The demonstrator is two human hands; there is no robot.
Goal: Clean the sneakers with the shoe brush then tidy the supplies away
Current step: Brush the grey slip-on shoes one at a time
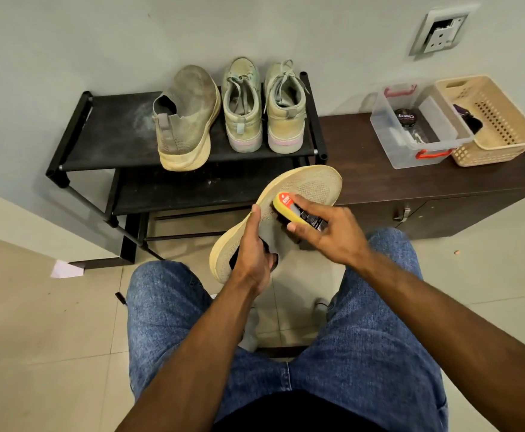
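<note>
Writing I can read: only "Cherry" on the tin (407,117) in the clear box (388,145); the brush (298,213) label is too blurred. My left hand (255,254) grips the sneaker (311,185) at its opening, above my knees. My right hand (332,233) pinches the brush against its upper. I count 3 shoes on the rack (111,132), 1 basket (504,141) with hidden contents.

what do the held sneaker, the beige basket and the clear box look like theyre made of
Held sneaker: knit mesh upper, seemingly, with visible weave holes; matte pale sole, perhaps foam. Beige basket: likely moulded plastic, with regular perforations. Clear box: transparent, probably plastic, contents showing through.
</note>
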